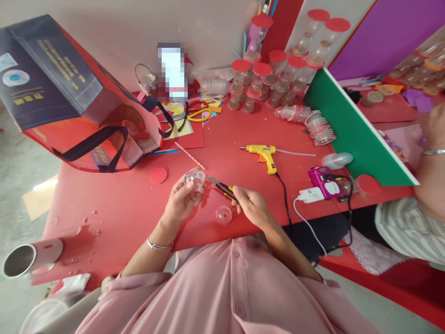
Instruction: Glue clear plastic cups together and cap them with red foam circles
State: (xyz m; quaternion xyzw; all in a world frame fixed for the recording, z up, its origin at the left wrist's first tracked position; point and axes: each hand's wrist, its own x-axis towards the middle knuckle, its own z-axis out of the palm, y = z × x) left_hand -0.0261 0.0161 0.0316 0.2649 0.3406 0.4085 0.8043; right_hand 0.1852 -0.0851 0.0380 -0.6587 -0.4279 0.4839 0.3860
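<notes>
My left hand (pixel 183 200) is closed around a small clear plastic cup (pixel 195 180), held above the red table. In my right hand (pixel 251 204) is a utility knife (pixel 224 188) with a dark and yellow handle, its blade pointing left beside the cup. Whether the blade touches the cup I cannot tell. Just below the knife lies another clear cup (pixel 223 215) with a reddish rim. A striped pink-and-white stick (pixel 190 156) rests beyond my left hand, and a round red disc (pixel 158 175) lies to its left.
A yellow glue gun (pixel 262 155) with a trailing cord lies right of centre. Red-capped hourglass shapes (pixel 255 86) stand at the back. A green divider (pixel 358 130) runs along the right, a person's arm (pixel 431 162) beyond it. A large bag (pixel 69 88) and metal tumbler (pixel 33 259) are left.
</notes>
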